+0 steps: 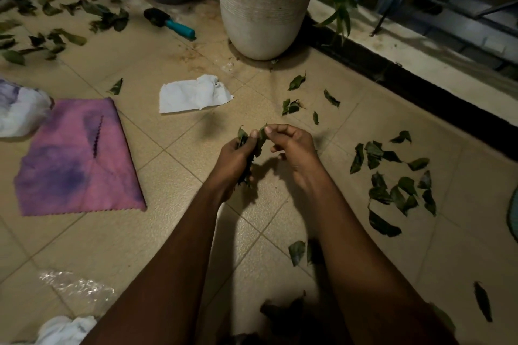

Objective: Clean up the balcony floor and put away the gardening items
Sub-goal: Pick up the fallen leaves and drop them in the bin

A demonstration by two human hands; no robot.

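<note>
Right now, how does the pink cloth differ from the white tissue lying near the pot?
The pink cloth is larger; the white tissue is smaller. The cloth is blotched pink and purple; the tissue is plain white. The cloth lies mostly flat with one fold; the tissue is crumpled. Both lie on the tiled floor.

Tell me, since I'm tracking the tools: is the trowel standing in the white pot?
No, the trowel lies on the floor left of the white pot.
</note>
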